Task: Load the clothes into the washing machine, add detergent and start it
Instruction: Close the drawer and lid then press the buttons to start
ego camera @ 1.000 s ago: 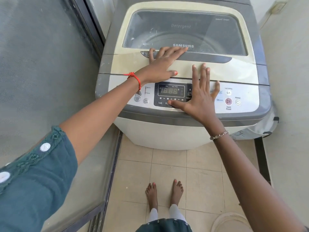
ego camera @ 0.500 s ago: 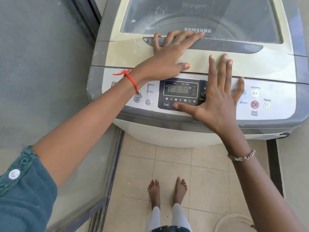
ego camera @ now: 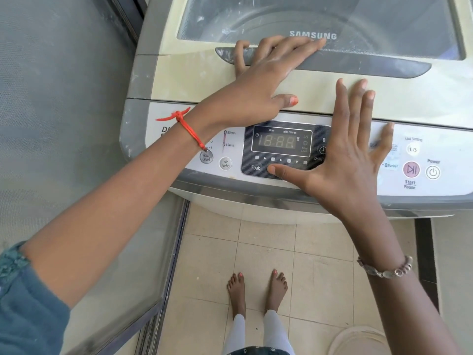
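- Filling the upper frame: washer (ego camera: 179,80), a top-loader with its lid (ego camera: 384,96) down.
- Lid window (ego camera: 358,16) shows a drum rim below; can't tell what is in it.
- Left hand (ego camera: 258,85): flat on the lid, fingers straight, lying across the grey handle (ego camera: 371,65) with tips near the logo. Thumb lies along the lid's front edge.
- Right hand (ego camera: 350,160): fingers straight and splayed over the panel (ego camera: 450,149), tips reaching over the lid's front. Thumb tip sits at the button row just right of "Soak"; can't tell if it presses.
- Hands are apart, neither gripping anything.
- Display (ego camera: 279,140) reads "18:88", under "Hour" and "min./Times".
- Text: "SAMSUNG", "Air Turbo", "30min", "15min", "Last Setting", "L/S", "Blanket".
- Start/Pause button (ego camera: 411,169) and Power button (ego camera: 432,172) are right of the right hand, untouched.
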Demonstrator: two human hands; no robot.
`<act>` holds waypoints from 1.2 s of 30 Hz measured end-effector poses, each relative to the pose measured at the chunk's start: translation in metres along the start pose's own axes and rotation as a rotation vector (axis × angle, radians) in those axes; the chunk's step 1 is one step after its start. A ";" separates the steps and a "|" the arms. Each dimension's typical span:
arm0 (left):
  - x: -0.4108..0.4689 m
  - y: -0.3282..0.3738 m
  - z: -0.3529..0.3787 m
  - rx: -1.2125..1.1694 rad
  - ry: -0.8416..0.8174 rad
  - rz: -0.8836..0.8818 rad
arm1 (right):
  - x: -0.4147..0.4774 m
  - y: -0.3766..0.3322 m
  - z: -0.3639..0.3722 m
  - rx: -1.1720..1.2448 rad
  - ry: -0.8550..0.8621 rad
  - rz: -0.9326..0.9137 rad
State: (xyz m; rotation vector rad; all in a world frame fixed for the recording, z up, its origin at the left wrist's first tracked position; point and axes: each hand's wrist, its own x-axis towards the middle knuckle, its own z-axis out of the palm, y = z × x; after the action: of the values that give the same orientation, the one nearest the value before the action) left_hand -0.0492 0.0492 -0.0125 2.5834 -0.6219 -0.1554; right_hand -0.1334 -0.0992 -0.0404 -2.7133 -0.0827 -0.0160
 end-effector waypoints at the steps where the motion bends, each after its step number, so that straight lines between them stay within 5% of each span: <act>1: 0.000 0.000 0.000 -0.006 0.001 0.000 | 0.000 -0.001 0.000 0.018 -0.005 0.006; 36: -0.001 -0.001 -0.001 0.015 0.001 0.020 | -0.001 -0.014 0.002 0.209 -0.030 0.070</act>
State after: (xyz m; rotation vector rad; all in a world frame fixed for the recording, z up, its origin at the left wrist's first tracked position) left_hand -0.0494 0.0507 -0.0126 2.5908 -0.6511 -0.1431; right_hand -0.1353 -0.0862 -0.0363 -2.5058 0.0017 0.0511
